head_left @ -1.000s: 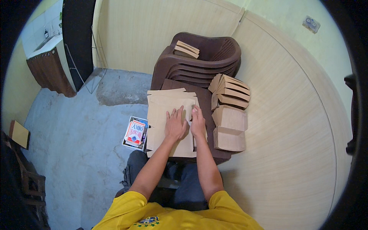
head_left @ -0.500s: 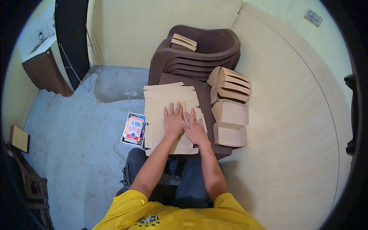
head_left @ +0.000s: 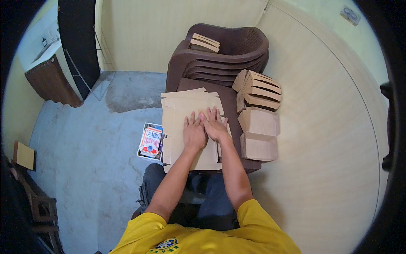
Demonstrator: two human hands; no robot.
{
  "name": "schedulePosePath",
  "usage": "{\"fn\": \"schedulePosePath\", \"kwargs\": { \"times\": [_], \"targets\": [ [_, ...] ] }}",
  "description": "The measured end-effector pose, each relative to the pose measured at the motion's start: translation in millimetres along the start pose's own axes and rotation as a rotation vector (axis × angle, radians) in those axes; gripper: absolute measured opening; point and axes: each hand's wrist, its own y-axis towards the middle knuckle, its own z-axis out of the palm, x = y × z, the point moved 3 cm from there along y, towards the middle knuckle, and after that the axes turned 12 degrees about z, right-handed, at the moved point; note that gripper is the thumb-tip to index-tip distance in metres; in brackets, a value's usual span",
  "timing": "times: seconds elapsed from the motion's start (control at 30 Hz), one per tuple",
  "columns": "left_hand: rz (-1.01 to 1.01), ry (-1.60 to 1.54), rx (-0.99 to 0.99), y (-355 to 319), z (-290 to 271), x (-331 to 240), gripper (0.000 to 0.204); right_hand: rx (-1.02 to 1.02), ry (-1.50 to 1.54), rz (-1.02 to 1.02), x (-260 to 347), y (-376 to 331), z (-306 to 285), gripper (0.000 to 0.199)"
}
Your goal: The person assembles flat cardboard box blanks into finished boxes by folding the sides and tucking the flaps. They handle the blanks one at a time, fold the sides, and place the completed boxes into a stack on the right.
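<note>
A flat, unfolded brown cardboard box blank [head_left: 175, 116] with slits and flaps along its edges lies on a dark brown surface [head_left: 230, 101] in front of me. My left hand [head_left: 195, 134] rests palm down near the blank's middle, its fingers stretched out. Close against it, my right hand [head_left: 215, 125] also lies flat, fingers pointing away from me, over the blank's right part. The hands touch or nearly touch at the thumb side. Neither grips anything. Part of the blank under the palms is hidden.
Stacked brown plastic chairs [head_left: 220, 59] stand behind, with folded cardboard pieces [head_left: 205, 43] on the seat. At the right are several nested cardboard trays [head_left: 260, 91] and an open cardboard box [head_left: 260, 146]. A white container [head_left: 141, 154] holding a card pack [head_left: 151, 141] stands at the left.
My right hand has slid a little away from me and toward the left hand along the blank. The left hand stays flat in nearly the same place. The whole view has shifted slightly.
</note>
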Motion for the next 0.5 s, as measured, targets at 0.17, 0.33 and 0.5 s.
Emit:
{"fn": "schedulePosePath", "kwargs": {
  "times": [0.17, 0.33, 0.5],
  "targets": [
    [0.006, -0.008, -0.123, 1, 6, 2, 0.07, -0.014, -0.1, -0.006, -13, -42, 7, 0.103],
    [0.026, 0.008, -0.069, 2, 15, 5, 0.073, -0.076, -0.217, 0.03, 7, -26, -2, 0.097],
    [-0.068, -0.213, -0.371, 0, 4, 3, 0.082, -0.23, 0.33, 0.074, -8, 41, -30, 0.086]
  ]
}}
